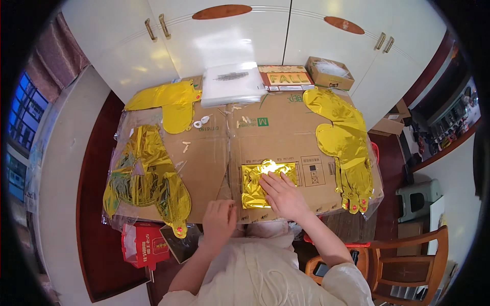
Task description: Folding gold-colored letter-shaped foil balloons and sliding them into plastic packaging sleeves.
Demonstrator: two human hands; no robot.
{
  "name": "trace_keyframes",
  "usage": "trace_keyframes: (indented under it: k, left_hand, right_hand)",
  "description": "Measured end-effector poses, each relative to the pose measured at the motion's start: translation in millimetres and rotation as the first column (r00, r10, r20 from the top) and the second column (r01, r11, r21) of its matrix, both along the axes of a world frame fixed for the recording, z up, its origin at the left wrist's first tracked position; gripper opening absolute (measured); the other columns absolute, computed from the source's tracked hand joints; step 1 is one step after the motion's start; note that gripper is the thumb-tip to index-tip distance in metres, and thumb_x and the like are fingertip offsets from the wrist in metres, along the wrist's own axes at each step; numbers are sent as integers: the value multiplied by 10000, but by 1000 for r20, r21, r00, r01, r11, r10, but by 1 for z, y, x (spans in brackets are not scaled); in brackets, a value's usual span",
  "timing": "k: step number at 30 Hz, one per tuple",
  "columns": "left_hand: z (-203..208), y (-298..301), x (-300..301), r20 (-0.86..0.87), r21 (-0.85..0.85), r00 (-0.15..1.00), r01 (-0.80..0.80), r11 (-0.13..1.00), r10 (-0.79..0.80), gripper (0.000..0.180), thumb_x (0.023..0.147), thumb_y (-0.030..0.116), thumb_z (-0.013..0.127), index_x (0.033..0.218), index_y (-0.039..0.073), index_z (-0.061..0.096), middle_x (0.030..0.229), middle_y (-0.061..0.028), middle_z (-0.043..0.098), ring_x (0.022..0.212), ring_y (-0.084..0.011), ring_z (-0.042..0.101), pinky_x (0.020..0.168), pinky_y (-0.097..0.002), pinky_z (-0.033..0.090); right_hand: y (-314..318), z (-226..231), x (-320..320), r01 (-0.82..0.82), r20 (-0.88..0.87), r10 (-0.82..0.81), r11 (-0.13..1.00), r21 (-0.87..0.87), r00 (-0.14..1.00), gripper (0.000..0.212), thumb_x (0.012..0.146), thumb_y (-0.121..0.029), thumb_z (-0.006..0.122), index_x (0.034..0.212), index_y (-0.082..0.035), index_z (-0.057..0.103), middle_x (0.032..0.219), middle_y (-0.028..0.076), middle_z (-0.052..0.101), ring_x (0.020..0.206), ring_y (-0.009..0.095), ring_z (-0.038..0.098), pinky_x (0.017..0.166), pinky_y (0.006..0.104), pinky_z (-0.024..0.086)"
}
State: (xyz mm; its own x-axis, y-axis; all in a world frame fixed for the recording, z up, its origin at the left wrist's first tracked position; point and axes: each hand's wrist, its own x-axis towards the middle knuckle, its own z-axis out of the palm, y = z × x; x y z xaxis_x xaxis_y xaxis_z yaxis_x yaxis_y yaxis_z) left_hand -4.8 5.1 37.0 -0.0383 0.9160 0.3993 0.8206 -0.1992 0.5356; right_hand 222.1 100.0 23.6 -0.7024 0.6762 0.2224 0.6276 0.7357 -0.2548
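A folded gold foil balloon lies as a flat rectangle near the table's front edge. My right hand rests on it, fingers stretched out flat over its right part. Left of the packet, at the front edge, my left hand is closed with its fingers curled; whatever it may hold is hidden. A flat A-shaped gold foil balloon is spread at the left, partly creased. Another flat gold balloon lies at the far left. Along the right side lies a stack of long gold balloons with red dots at their ends.
Flattened cardboard covers the table. At the back stand a pile of clear plastic bags, a printed card pack and a small open box. White tape rolls and scraps lie mid-table. A wooden chair stands at right.
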Motion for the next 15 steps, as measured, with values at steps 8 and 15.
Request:
trace_keyframes:
  k: [8, 15]
  left_hand:
    - [-9, 16, 19, 733, -512, 608, 196, 836, 306, 404, 878, 13, 635, 1229, 36, 435, 931, -77, 595, 651, -74, 566, 525, -213, 461]
    - [-15, 22, 9, 694, -524, 674, 233, 819, 253, 375, 871, 16, 633, 1197, 32, 448, 858, -57, 616, 635, -83, 574, 546, -227, 464]
  right_hand:
    - [0, 0, 1, 6, 5, -6, 1000, -5, 1000, 462, 934, -236, 541, 1350, -38, 512, 1445, 122, 469, 1368, 271, 403, 1157, 471, 263]
    - [1, -1, 0, -3, -4, 3, 1000, -8, 1000, 466, 934, -232, 539, 1356, -38, 503, 1446, 121, 467, 1371, 274, 399, 1157, 470, 256]
